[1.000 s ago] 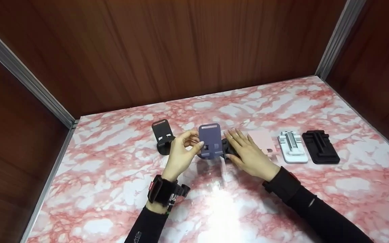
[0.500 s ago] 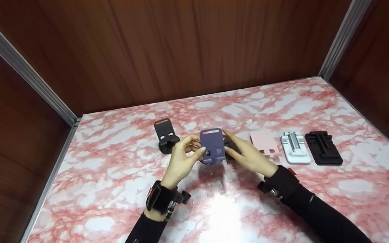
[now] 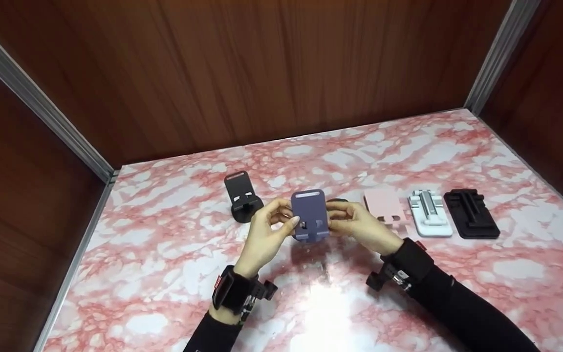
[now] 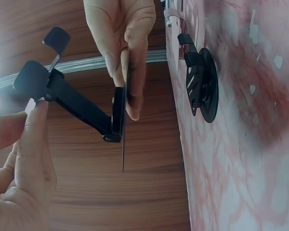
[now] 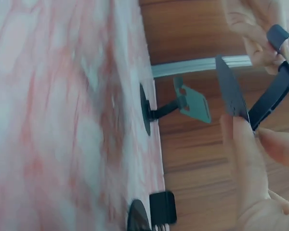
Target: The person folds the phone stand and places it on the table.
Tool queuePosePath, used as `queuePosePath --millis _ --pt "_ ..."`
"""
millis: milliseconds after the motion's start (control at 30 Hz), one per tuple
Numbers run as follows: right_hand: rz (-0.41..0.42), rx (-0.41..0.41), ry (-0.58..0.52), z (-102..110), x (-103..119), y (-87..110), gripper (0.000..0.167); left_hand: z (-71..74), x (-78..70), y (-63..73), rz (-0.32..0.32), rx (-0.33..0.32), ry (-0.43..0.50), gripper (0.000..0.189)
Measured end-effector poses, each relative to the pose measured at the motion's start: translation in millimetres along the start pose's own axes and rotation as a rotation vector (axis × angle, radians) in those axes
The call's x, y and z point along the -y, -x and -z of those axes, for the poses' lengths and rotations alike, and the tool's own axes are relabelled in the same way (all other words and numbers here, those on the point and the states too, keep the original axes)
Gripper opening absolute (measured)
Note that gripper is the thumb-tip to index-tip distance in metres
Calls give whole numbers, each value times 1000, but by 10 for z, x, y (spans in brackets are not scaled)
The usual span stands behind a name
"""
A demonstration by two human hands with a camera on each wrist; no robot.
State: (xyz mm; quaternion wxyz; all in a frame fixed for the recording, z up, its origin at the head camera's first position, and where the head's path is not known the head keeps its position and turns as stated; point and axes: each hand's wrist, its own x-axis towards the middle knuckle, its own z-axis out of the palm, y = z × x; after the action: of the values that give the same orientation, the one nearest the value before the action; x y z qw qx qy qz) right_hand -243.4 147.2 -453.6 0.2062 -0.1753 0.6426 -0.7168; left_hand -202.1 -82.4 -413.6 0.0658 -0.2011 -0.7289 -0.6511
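Note:
A purple phone stand [image 3: 310, 210] is held above the table between both hands, its slotted plate facing the head camera. My left hand [image 3: 263, 235] pinches one side of that plate between thumb and fingers. At the stand's other end my right hand [image 3: 365, 226] grips the thin round base [image 5: 231, 86], seen edge-on in the wrist views. A hinged arm [image 4: 82, 106] slants between plate and base. Behind the right hand, a folded black phone stand [image 4: 200, 79] lies on the table, mostly hidden in the head view.
An upright black phone stand [image 3: 243, 195] stands to the left. Rightward lie a pink stand [image 3: 383, 205], a white folded stand [image 3: 430, 213] and a black folded stand [image 3: 472, 213]. Wooden walls [image 3: 281, 73] enclose the pink marbled table [image 3: 174, 274].
My right hand has left the folded black stand and taken hold of the purple stand's base. The purple stand has shifted slightly toward me.

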Motion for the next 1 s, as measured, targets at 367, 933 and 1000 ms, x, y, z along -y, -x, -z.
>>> queuePosePath --millis 367,933,1000 --pt "19 -41 -108 -36 -8 12 38 -31 49 -7 11 -59 -21 10" --pt "88 -121 -40 -69 82 53 38 -36 109 -3 37 -48 -2 14" --pt "99 -120 -28 -70 88 54 37 -29 114 -6 49 -46 21 13"
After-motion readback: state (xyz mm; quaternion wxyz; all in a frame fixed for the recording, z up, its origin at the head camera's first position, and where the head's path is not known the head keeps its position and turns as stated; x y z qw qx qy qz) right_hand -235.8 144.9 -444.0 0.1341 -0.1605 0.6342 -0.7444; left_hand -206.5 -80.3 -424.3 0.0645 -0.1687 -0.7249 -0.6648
